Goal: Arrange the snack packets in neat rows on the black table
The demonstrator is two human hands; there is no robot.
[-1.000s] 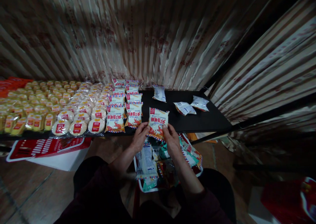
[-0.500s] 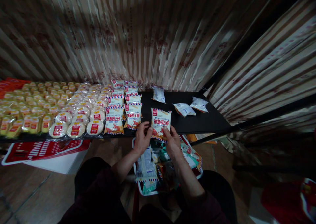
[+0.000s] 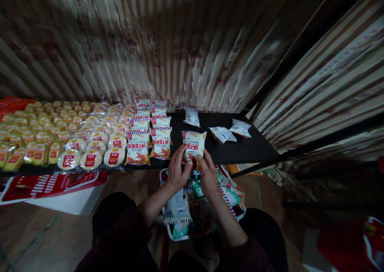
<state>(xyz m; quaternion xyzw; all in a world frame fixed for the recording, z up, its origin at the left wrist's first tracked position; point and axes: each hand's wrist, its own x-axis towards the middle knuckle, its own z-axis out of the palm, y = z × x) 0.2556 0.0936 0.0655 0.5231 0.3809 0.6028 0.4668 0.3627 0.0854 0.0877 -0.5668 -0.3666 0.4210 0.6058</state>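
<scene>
Between my two hands is a white and orange snack bag (image 3: 195,141) with red lettering, its front facing me, at the front edge of the black shelf (image 3: 249,152). My left hand (image 3: 178,172) grips its lower left side, and my right hand (image 3: 208,173) grips the lower right corner. The bag's bottom is partly hidden by fingers. Left of it, matching bags (image 3: 137,149) stand in two rows, fronts outward. Behind and to the right, one bag (image 3: 191,116) and two more, a nearer bag (image 3: 222,134) and a farther bag (image 3: 241,128), lie with their backs up.
Wrapped round rice crackers (image 3: 114,156) and small yellow packaged cakes (image 3: 39,152) fill the shelf's left part. Below my hands a basket (image 3: 180,237) holds mixed snack bags. A red basket (image 3: 57,186) sits under the shelf at left. Striped sheeting (image 3: 180,44) hangs behind.
My left hand has moved right and up onto the snack bag's left side, covering part of its lettering. The bag and my right hand have barely shifted.
</scene>
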